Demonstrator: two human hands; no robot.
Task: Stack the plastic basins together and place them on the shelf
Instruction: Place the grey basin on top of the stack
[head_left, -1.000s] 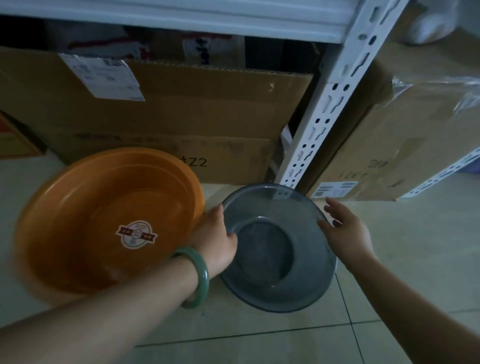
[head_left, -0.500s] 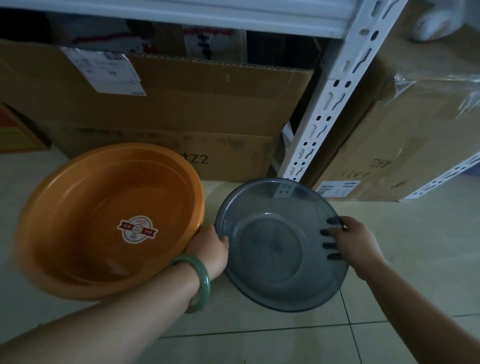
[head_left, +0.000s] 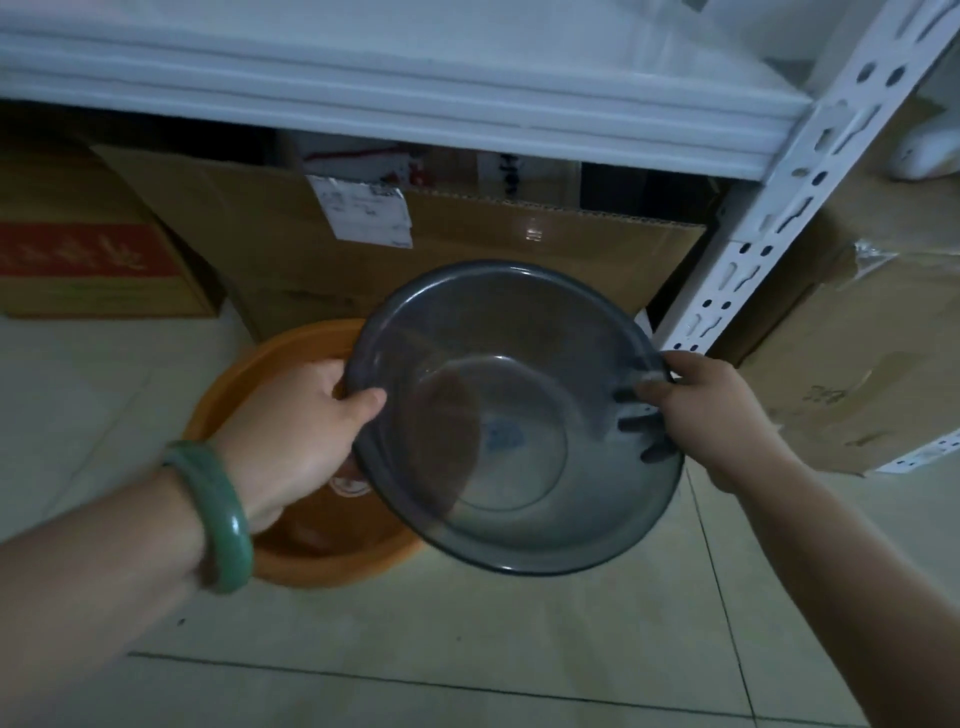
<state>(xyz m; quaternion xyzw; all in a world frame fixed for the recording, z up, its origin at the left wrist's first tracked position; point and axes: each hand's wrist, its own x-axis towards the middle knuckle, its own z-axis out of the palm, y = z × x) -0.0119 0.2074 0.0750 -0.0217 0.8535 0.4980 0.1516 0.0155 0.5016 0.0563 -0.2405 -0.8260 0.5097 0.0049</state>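
Observation:
A see-through grey plastic basin (head_left: 519, 364) hangs in the air above the floor, tilted a little toward me. My left hand (head_left: 306, 426) grips its left rim, thumb inside. On the right rim my right hand (head_left: 711, 415) holds it, fingers showing dark through the plastic underneath. The larger orange basin (head_left: 291, 551) rests on the tiled floor below and to the left, partly hidden by the grey basin and my left hand. A white shelf board (head_left: 395, 98) runs across the top.
The white perforated shelf upright (head_left: 737, 249) slants down right of the grey basin. Cardboard boxes (head_left: 260, 270) fill the space under the shelf, one with a red panel (head_left: 83, 254) at the left. Another taped box (head_left: 852, 353) sits at the right. Pale floor tiles lie in front.
Both hands closed on the grey basin and lifted it off the floor, moving it left over the orange basin's right part. The view tilted up, showing more of the shelf.

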